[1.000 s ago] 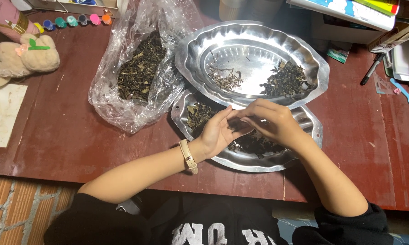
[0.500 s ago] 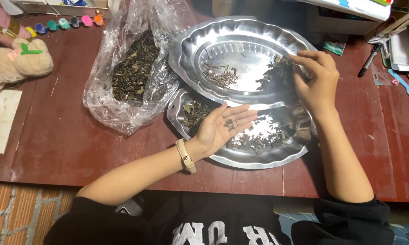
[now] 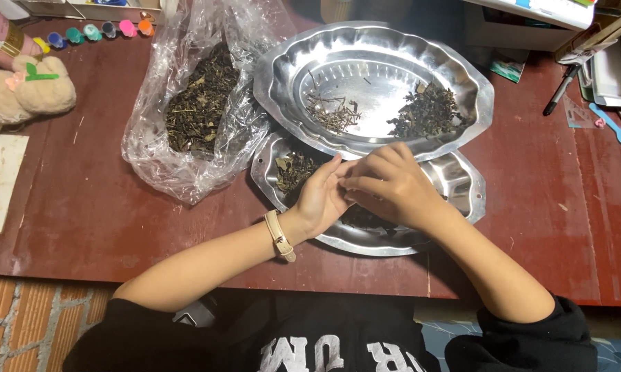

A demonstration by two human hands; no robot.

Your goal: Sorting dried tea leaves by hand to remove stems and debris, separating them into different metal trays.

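Observation:
Two oval metal trays lie on a dark red table (image 3: 104,220). The near tray (image 3: 465,196) holds dried dark leaves (image 3: 293,169). Over it my left hand (image 3: 321,200) is held palm up, fingers apart, with a pale strap on the wrist. My right hand (image 3: 393,186) rests against its fingertips, fingers curled and pinching at something small that I cannot make out. The far tray (image 3: 283,69) overlaps the near one and carries a small pile of twigs (image 3: 331,114) and a pile of dark leaves (image 3: 428,110).
A clear plastic bag (image 3: 200,110) of dried leaves lies left of the trays. A plush toy (image 3: 28,93), small paint pots (image 3: 93,31) and a white sheet (image 3: 0,182) are at the far left. A pen (image 3: 562,89), a blue tool (image 3: 610,127) and boxes are at the right.
My right hand has come back from the leaf pile on the far tray to my left hand over the near tray. The left hand has stayed in place.

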